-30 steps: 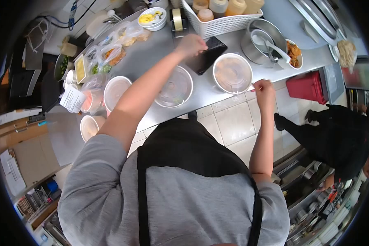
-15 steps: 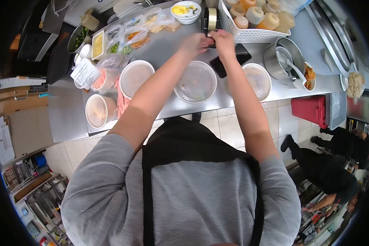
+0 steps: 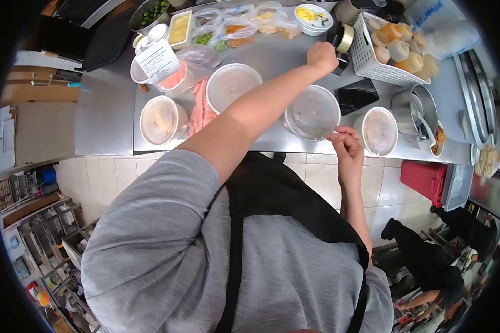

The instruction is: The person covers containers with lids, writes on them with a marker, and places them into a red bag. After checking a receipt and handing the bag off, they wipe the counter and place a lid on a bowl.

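My left hand is closed at the left side of the black tape dispenser, which carries a roll of tape. What its curled fingers hold is hidden. Nearer to me, my right hand is pinched at the front right rim of a lidded round tub. I cannot make out anything between these fingertips. Another lidded tub stands just to the right of that hand. Under my left forearm is a third lidded tub, partly covered.
Left on the steel counter are a lidded tub, a pink cloth and a paper label. Behind lie bagged ingredients. A white basket of bottles and a metal pot stand right. Two people are at lower right.
My right hand has come back from the tape dispenser to the front rim of the middle tub. My left hand stays by the dispenser. The view has shifted, so the counter items appear further right.
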Demonstrator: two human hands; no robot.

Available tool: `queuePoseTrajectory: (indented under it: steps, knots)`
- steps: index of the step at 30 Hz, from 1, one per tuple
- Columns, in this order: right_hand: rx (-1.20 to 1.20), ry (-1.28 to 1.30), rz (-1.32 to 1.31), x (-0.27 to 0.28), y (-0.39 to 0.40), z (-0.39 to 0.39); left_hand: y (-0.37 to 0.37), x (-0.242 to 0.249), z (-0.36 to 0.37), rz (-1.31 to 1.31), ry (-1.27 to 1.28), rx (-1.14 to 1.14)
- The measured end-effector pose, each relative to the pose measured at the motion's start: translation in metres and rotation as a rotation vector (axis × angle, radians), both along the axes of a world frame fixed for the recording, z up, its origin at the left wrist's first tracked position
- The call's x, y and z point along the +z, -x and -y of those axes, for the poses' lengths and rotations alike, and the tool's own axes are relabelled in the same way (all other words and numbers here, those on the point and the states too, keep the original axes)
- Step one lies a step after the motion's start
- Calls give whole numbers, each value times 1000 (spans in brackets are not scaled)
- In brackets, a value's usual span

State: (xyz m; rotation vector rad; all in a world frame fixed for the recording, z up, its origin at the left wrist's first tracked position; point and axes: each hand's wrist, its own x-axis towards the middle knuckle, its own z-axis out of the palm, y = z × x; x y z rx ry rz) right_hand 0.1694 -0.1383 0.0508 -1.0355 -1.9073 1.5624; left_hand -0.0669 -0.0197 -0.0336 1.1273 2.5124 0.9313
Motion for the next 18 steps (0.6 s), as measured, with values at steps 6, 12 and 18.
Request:
queuePoseTrajectory:
  steps: [6, 12, 18]
  knots:
    - [227, 251, -122, 4, 43, 51, 81, 80, 119, 973, -439, -206]
    - [388, 162, -106, -68, 118, 86, 162, 42, 255, 619, -447, 141]
    - [370, -35, 56, -104, 117, 89, 142, -5, 261, 160, -18, -39]
